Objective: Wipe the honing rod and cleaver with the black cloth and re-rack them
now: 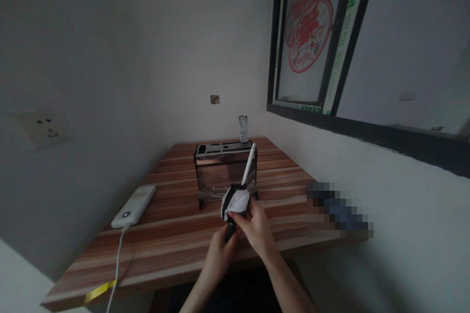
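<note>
Near the front of the table, my left hand [223, 248] is wrapped around the black lower end of a device with a white cloth-like pad [239, 200] and black edging. My right hand [260, 229] closes on the same device from the right, its thumb pressed against the pad. A slim white tube [248, 164] rises from the top of the device, tilted to the right. Just behind it stands a small clear tank [215, 179] with a black frame and slotted top. The device and tube cover part of the tank's right side.
A white power bank [134, 206] with a cable [118, 264] lies at the left. Yellow tape [100, 292] marks the front edge of the wooden table [161, 242]. A blurred dark object [340, 209] lies at the right. A small narrow grey-white item [243, 128] stands upright behind the tank.
</note>
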`<state>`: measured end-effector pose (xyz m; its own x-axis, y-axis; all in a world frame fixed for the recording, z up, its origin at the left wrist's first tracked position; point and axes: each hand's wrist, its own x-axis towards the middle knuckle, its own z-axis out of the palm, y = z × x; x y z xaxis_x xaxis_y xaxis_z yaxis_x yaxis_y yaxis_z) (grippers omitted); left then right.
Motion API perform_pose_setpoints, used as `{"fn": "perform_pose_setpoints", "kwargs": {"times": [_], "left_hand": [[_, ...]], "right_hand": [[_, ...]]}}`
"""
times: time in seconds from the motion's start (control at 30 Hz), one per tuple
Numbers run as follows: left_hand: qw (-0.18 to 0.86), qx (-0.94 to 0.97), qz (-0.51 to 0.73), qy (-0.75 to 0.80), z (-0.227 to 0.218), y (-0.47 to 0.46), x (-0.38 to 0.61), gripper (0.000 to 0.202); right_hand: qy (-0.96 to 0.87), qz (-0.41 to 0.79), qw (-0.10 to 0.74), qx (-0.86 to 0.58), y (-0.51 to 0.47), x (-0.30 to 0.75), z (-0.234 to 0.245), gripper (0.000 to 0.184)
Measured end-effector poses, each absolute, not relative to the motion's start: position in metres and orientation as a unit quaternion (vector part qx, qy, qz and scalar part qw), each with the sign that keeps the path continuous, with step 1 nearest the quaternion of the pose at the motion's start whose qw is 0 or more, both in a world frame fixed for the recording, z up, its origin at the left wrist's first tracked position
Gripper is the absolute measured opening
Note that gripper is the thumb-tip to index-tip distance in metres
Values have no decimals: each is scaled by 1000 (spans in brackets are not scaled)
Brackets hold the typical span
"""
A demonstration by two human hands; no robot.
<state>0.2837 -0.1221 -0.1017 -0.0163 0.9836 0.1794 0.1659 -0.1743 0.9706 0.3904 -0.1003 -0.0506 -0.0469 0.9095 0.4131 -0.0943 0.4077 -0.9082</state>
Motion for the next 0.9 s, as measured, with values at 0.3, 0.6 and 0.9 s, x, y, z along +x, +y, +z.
{"fn": "perform_pose_setpoints", "kwargs": {"times": [0.3, 0.6, 0.9], "left_hand": [[407, 586, 500, 490, -107, -120, 282, 26], [393, 617, 461, 503, -102, -120, 281, 27], [378, 632, 441, 513, -106, -120, 280, 27]], "right_hand": [[-580, 426, 605, -339, -101, 391, -49, 27], [-568, 414, 615, -358, -101, 396, -52, 29], [-579, 378, 627, -359, -94, 407, -39, 23]]}}
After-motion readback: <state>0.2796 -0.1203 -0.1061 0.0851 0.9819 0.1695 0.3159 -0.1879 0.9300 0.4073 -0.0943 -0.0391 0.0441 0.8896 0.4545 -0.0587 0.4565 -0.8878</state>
